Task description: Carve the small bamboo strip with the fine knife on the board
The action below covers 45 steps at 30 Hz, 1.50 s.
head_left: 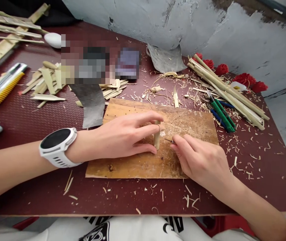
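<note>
My left hand (123, 135), with a white watch on its wrist, holds a short pale bamboo strip (157, 142) between thumb and fingers, steadying it on the wooden board (130, 169). The strip lies crosswise under the fingertips, partly hidden by them. Just right of it, my right hand (200, 159) is closed around a small tool with a thin, pointed metal tip (168, 140). Its handle is covered by the fingers, so its exact kind does not show. The tip points left toward the strip, apart from it. My right hand rests over the board's right side.
A green utility knife (223, 115) and long bamboo sticks (228, 88) lie at right, near red flowers (243, 79). Grey sandpaper (90, 103) touches the board's left. A yellow utility knife (3, 85) and bamboo pieces (49, 78) lie at left. Shavings litter the table.
</note>
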Each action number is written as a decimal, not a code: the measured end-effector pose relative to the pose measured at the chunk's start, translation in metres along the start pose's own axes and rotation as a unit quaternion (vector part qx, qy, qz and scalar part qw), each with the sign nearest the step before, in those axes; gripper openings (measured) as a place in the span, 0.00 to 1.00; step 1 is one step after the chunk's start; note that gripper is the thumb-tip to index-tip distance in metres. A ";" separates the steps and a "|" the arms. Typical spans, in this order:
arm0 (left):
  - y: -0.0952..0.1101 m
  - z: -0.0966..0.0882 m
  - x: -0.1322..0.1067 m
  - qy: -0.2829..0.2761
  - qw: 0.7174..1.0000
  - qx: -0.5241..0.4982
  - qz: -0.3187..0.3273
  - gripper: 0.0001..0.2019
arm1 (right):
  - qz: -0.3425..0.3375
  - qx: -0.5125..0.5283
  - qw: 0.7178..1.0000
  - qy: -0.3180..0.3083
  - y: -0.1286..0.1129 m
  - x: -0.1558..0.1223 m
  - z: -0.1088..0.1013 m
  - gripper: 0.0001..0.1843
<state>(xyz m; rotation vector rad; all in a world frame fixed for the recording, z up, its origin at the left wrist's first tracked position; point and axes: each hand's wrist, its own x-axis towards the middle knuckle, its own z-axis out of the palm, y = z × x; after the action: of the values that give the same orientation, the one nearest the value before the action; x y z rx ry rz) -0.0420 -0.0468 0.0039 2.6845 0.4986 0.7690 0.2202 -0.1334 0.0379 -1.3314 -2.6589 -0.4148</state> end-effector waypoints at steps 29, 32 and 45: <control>-0.004 0.005 0.000 -0.007 0.997 -0.082 0.005 0.26 | -0.016 0.117 0.993 -0.010 0.007 -0.007 0.005 0.15; -0.005 0.004 0.001 -0.008 0.997 -0.082 0.004 0.26 | -0.010 0.130 0.991 -0.016 0.009 -0.008 0.004 0.16; -0.005 0.005 0.001 -0.008 0.996 -0.089 0.002 0.26 | -0.018 0.086 0.996 -0.014 0.005 -0.008 0.008 0.16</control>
<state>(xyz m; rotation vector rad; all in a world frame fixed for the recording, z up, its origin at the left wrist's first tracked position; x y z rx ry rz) -0.0397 -0.0431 -0.0013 2.5268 0.4005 0.7543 0.2288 -0.1347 0.0291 -1.2494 -2.6742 -0.1682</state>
